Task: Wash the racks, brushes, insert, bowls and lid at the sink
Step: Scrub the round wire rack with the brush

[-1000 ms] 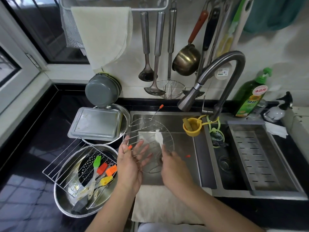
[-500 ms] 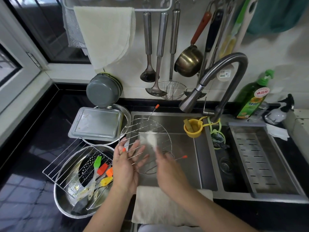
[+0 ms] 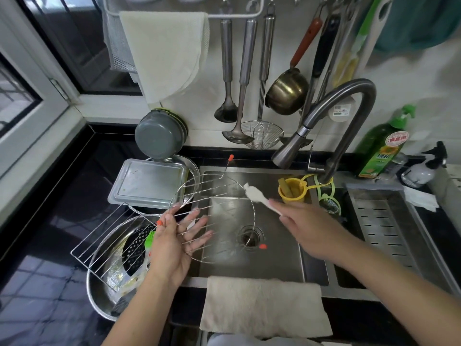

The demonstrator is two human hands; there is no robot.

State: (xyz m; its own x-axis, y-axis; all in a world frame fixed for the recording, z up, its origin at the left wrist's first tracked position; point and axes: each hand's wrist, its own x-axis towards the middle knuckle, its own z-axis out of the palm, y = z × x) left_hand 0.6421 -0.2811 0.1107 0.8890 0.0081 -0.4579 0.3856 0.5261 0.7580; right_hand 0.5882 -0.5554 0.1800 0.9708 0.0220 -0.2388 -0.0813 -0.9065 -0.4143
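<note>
While the left hand [image 3: 174, 242] is propping the round wire rack [image 3: 214, 216] on straight, spread fingers over the sink [image 3: 274, 268] at frame centre, the right hand [image 3: 309, 228] is pinching a white cloth [image 3: 257, 196] beyond the rack's upper-right rim, leaving the basin below unobstructed.

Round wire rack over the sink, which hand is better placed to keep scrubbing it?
Probably the right hand: it already grips the white brush, bristles at the round wire rack. The left hand is busy supporting the rack.
</note>
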